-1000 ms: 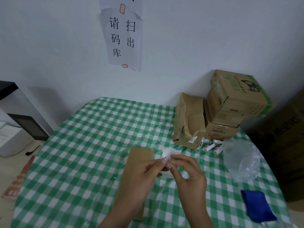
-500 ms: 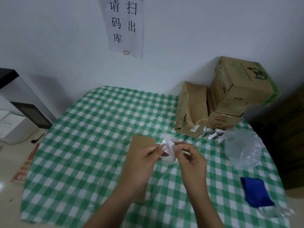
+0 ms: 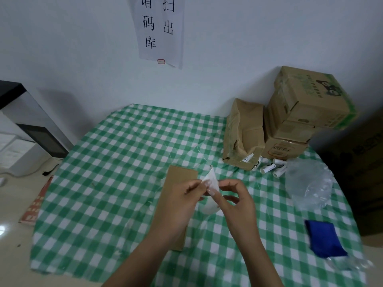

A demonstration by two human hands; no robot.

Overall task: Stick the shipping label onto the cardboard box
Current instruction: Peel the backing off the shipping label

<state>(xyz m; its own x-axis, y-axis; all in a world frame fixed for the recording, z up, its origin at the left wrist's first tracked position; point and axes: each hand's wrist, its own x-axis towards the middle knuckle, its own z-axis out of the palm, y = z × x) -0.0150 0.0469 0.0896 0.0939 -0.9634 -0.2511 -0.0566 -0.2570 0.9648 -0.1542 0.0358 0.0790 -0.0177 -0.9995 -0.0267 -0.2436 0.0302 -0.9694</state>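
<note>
1. Cardboard box (image 3: 180, 179): lies flat on the green checked tablecloth (image 3: 103, 183), partly under the left forearm; no label on it yet.
2. Left hand (image 3: 180, 204): fingertips pinched on the shipping label (image 3: 212, 180).
3. Shipping label: held in the air just above the box's right edge, apparently being peeled from its backing.
4. Right hand (image 3: 236, 204): pinches the label's other edge.
5. Next move: free the label fully, align it over the box face, press it flat.
</note>
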